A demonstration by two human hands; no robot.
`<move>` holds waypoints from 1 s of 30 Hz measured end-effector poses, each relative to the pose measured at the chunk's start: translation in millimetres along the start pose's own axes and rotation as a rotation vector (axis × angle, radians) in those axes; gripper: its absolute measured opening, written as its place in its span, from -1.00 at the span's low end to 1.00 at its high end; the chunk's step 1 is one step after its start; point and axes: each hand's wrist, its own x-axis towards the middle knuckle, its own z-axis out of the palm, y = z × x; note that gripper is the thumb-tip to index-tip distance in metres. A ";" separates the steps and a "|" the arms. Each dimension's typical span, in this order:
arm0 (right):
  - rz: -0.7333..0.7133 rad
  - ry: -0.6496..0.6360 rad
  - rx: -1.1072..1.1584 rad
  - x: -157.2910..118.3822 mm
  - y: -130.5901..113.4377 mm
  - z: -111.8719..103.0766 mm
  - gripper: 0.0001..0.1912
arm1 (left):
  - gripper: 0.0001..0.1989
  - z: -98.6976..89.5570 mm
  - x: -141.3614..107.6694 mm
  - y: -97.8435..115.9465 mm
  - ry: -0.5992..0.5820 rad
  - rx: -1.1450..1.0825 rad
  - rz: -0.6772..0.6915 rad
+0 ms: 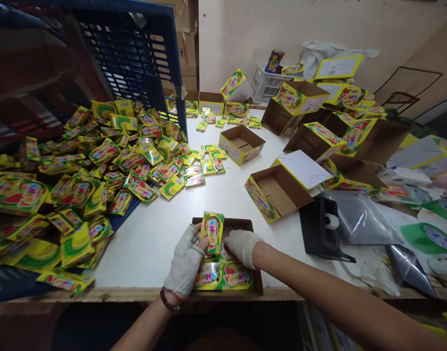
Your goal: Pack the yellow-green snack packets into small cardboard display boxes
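A brown open cardboard box [258, 282] sits at the table's front edge, with several small yellow-green candy packs [238, 277] laid flat in its near part. My left hand [184, 261], in a white glove with bare fingertips, grips one upright candy pack [212, 231] over the box's left side, thumb across its front. Inside the box, my gloved right hand [242, 247] reaches down on the right. Its fingers are bent against another pack [226, 252], mostly covered by the hand; whether they grip it I cannot make out.
At left, a blue crate [165, 53] lies tipped with a large heap of packs [109, 156] spilling out. Empty display boxes [278, 192] stand at centre and right. A black tape dispenser [323, 224] and green tape rolls [428, 238] lie at right.
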 end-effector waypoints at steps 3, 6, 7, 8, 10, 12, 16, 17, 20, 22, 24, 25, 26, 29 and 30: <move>0.002 -0.065 0.033 3.4 2.4 0.5 -0.51 | -0.43 -3.7 -0.6 -0.9 0.012 0.071 0.047; 0.022 -0.024 0.056 -9.9 9.5 0.3 -0.55 | -0.49 -9.3 -1.9 3.7 0.044 0.243 0.159; 0.042 0.014 0.062 -18.2 13.1 -0.7 -0.59 | -0.53 -11.0 -1.7 5.8 0.068 0.345 0.236; 0.072 0.084 0.070 -27.8 17.1 -2.3 -0.64 | -0.58 -12.3 -1.1 8.1 0.085 0.459 0.330; 0.110 0.317 0.090 -46.8 24.6 -6.6 -0.65 | -0.69 -12.6 1.3 13.0 0.052 0.669 0.533; 0.032 0.555 0.090 -60.1 29.8 -11.0 -0.65 | -0.75 -8.9 4.2 17.9 -0.071 0.807 0.676; -0.045 0.547 0.058 -59.9 35.5 -14.2 -0.77 | -0.77 4.6 8.5 25.1 -0.048 1.019 0.663; 0.020 0.502 0.075 -55.8 37.5 -13.6 -0.78 | -0.76 7.7 9.1 25.7 -0.012 1.121 0.587; 0.166 0.408 0.155 -41.1 45.4 -9.1 -0.77 | -0.75 15.1 10.7 22.8 -0.090 1.490 0.361; 0.181 0.375 0.175 -32.4 49.7 -5.2 -0.76 | -0.75 18.9 11.8 16.7 -0.252 1.677 0.350; 0.183 0.361 0.166 -26.6 51.0 -1.7 -0.74 | -0.69 21.8 12.8 9.2 -0.354 1.803 0.337; 0.183 0.360 0.148 -24.8 50.3 -0.3 -0.72 | -0.65 22.8 13.0 5.8 -0.362 1.850 0.298; 0.184 0.362 0.126 -23.7 48.6 0.9 -0.70 | -0.60 23.4 13.0 3.0 -0.352 1.883 0.247; 0.175 0.374 0.056 -20.9 38.1 2.5 -0.70 | -0.53 23.4 12.0 -0.8 -0.335 1.916 0.205; 0.172 0.378 0.040 -19.2 33.1 2.7 -0.72 | -0.53 23.1 11.4 -0.8 -0.335 1.919 0.219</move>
